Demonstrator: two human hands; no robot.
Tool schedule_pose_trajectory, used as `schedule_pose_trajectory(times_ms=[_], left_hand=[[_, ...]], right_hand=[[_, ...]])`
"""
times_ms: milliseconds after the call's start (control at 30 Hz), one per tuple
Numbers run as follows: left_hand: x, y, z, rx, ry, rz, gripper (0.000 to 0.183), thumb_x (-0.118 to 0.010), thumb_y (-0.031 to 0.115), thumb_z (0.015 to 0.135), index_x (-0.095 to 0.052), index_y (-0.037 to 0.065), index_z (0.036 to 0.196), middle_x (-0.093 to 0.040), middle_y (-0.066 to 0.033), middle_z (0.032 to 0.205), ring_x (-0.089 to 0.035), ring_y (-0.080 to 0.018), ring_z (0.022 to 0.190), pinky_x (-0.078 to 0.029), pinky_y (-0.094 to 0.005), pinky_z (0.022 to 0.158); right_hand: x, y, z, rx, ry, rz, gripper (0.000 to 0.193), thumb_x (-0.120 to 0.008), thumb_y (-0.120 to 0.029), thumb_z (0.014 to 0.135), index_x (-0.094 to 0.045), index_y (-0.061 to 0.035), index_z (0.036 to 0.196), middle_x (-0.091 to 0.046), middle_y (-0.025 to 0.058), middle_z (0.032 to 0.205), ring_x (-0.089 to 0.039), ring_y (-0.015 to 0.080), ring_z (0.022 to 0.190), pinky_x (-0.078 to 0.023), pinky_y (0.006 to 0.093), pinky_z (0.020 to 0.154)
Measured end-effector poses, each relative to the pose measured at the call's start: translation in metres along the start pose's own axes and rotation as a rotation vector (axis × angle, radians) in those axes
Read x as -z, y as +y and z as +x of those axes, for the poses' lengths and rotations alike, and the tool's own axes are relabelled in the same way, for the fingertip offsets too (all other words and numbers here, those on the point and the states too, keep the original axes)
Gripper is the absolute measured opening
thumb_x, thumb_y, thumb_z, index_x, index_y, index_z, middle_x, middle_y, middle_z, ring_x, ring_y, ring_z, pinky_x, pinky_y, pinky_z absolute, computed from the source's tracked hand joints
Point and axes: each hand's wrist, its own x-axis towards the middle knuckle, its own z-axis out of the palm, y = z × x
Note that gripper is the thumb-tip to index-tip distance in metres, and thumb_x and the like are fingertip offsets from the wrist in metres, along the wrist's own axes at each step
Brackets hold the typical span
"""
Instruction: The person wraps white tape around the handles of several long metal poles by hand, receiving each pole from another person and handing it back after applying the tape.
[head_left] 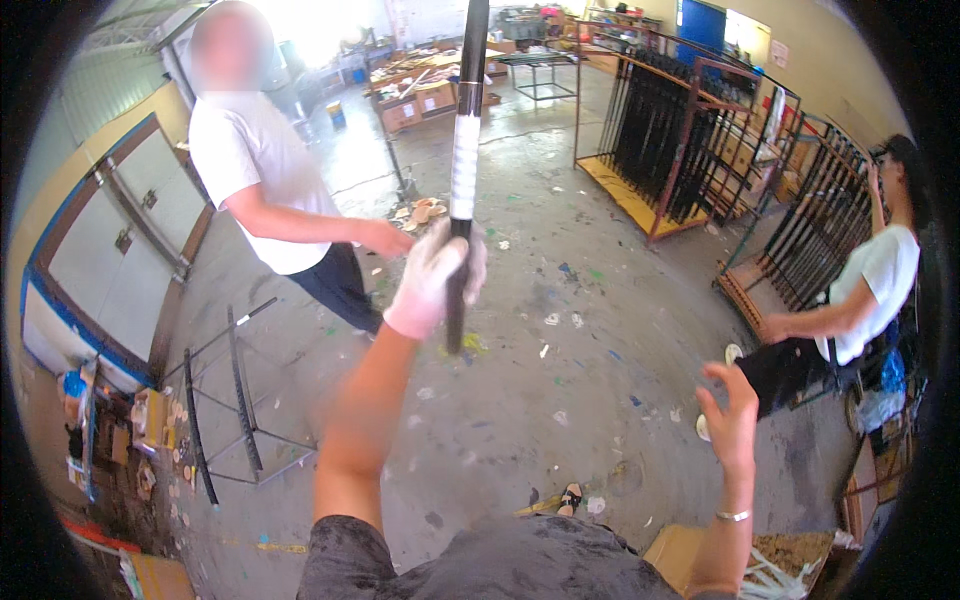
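A long black rod (466,160) with a white wrapped section stands nearly upright in front of me, its top running past the upper edge of view. My left hand (432,275), in a white glove, is closed round the rod just below the white section. The rod's lower end sticks out beneath the fist. Off to the right, my bare right hand (733,405) is raised with fingers apart and slightly bent, holding nothing. A bracelet (734,516) circles that wrist.
A person in a white shirt (265,180) stands at left, a hand close to my left one. Another person (850,310) sits at right beside racks (625,195) of black rods. A low metal stand (245,400) is at left; cardboard (672,560) lies lower right. Scraps litter the floor.
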Motion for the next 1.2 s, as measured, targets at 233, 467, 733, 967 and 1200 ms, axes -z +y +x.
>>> schedule_pose_trajectory(times_ms=[233,467,733,967,1200], left_hand=[[-0.083,-0.015,-0.045,0.133,-0.114,-0.419,0.037,-0.043,0.038,0.097,-0.049,0.002,0.105,-0.048,-0.0044,0.063,-0.043,-0.0127,0.041,-0.036,-0.0269,0.034],[-0.112,-0.025,-0.066,0.051,0.112,-0.019,0.026,-0.037,0.023,0.096,-0.047,0.002,0.106,-0.048,-0.0018,0.066,-0.045,-0.0078,0.048,-0.039,-0.0235,0.041],[-0.134,-0.028,-0.077,-0.044,0.246,0.291,0.016,-0.042,0.011,0.095,-0.047,0.002,0.106,-0.049,-0.0004,0.069,-0.046,-0.0063,0.051,-0.039,-0.023,0.046],[-0.126,-0.018,-0.077,0.064,0.033,0.017,0.017,-0.051,0.001,0.088,-0.047,0.002,0.105,-0.049,-0.003,0.067,-0.049,-0.0106,0.05,-0.043,-0.0248,0.046],[-0.136,-0.024,-0.084,0.245,0.019,-0.147,0.016,-0.051,-0.001,0.085,-0.047,0.004,0.1,-0.047,-0.0026,0.064,-0.047,-0.0117,0.047,-0.042,-0.0255,0.044]], right_hand=[[-0.053,-0.118,0.079,0.27,0.051,0.386,0.016,-0.064,-0.002,0.081,-0.064,0.0014,0.096,-0.061,0.0113,0.091,-0.059,0.023,0.087,-0.046,0.0316,0.08],[-0.07,-0.144,0.084,0.255,0.031,0.393,0.011,-0.067,-0.007,0.076,-0.066,-0.0025,0.087,-0.058,0.0107,0.08,-0.058,0.0289,0.079,-0.045,0.0392,0.072],[-0.068,-0.145,0.076,0.287,0.103,0.209,0.008,-0.067,-0.004,0.07,-0.063,-0.0036,0.077,-0.056,0.0097,0.075,-0.056,0.0293,0.073,-0.044,0.0392,0.067],[-0.054,-0.124,0.059,0.261,0.025,0.451,0.01,-0.067,-0.002,0.071,-0.058,-0.0017,0.075,-0.052,0.0069,0.074,-0.052,0.0197,0.071,-0.044,0.0316,0.065],[-0.035,-0.099,0.053,-0.004,-0.212,0.699,0.036,-0.077,-0.028,0.077,-0.064,-0.0013,0.097,-0.059,0.009,0.092,-0.056,0.0201,0.089,-0.044,0.0324,0.081]])
